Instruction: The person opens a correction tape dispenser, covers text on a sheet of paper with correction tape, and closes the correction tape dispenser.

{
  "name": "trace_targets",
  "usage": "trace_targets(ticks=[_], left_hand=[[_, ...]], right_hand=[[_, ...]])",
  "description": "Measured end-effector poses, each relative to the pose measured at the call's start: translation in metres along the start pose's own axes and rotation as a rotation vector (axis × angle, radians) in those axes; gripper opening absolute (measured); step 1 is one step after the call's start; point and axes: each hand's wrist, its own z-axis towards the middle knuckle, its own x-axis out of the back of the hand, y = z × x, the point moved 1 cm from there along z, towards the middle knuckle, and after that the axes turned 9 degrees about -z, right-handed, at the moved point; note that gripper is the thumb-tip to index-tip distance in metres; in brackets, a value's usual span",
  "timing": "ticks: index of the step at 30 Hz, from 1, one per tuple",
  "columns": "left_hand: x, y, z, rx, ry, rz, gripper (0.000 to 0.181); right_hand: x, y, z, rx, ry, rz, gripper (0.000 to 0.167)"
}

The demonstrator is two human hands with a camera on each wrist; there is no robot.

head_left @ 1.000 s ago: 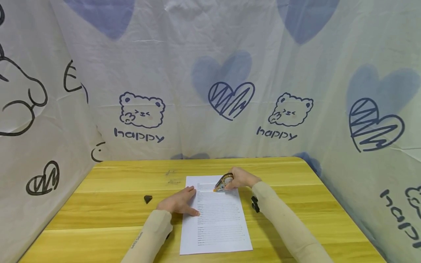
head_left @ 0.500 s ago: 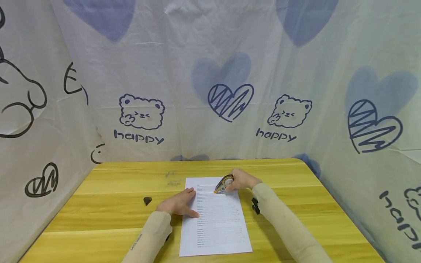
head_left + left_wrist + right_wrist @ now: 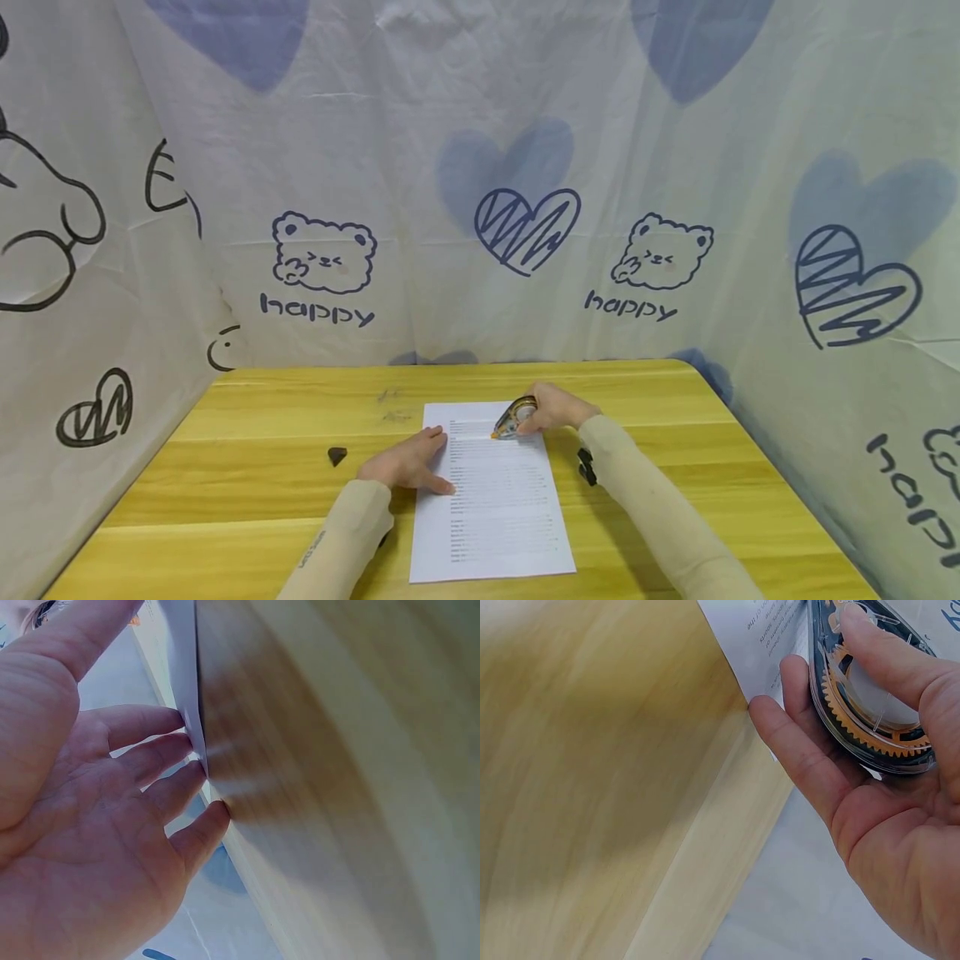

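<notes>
A printed sheet of paper [image 3: 495, 533] lies on the wooden table, its lines of text running across. My right hand [image 3: 555, 407] grips a correction tape dispenser [image 3: 513, 418] near the sheet's upper right, with the orange tip down at a line of text. In the right wrist view the clear case of the dispenser [image 3: 870, 697] shows an orange gear and a white spool, held between thumb and fingers. My left hand [image 3: 405, 463] rests on the paper's left edge with fingers spread; the left wrist view shows its fingertips [image 3: 193, 774] at the paper's edge.
A small dark piece [image 3: 337, 455] sits on the table [image 3: 225, 483] left of the left hand. Behind and at both sides hangs a pale curtain [image 3: 420, 167] with hearts and bear drawings. Dark strap parts [image 3: 587, 467] show at the right wrist.
The right hand and the correction tape dispenser have shifted slightly to the right along the text. The left hand stays in place on the paper.
</notes>
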Motion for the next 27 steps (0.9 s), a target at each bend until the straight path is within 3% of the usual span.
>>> trace_targets(ticks=[13, 27], left_hand=[[0.0009, -0.002, -0.0008, -0.017, 0.004, 0.016, 0.092], [0.0002, -0.0011, -0.002, -0.01, 0.005, 0.008, 0.092]], right_hand=[[0.0019, 0.0027, -0.0002, 0.014, 0.002, -0.023, 0.017], [0.0028, 0.0041, -0.0037, -0.016, 0.013, -0.018, 0.023]])
